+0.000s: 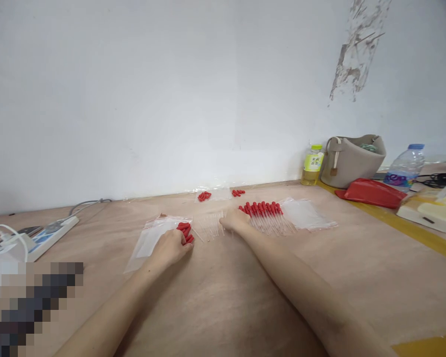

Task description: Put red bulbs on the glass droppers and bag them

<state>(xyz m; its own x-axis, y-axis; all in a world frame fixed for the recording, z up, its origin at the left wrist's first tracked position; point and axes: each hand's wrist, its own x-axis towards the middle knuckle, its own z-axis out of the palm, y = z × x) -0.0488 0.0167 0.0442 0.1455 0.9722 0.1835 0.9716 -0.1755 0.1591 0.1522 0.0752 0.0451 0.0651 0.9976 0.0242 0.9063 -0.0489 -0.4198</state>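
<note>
My left hand [171,246] is closed at the edge of a small pile of red rubber bulbs [185,228], its fingertips on one bulb. The pile lies by a clear zip bag [143,245]. A row of thin glass tubes [208,225] lies between my two hands. At the right end of this row, my right hand [236,219] pinches the end of a glass tube; its fingertips are partly hidden. Just right of that hand, a neat row of droppers [267,218] lies side by side, red bulbs pointing to the wall.
Small bags with red bulbs [204,196] lie near the wall. Another clear bag [308,214] is right of the droppers. At right stand a tea bottle [312,166], a grey bag [351,161], a water bottle [405,166] and a tissue pack [431,210]. A power strip [54,239] is at left.
</note>
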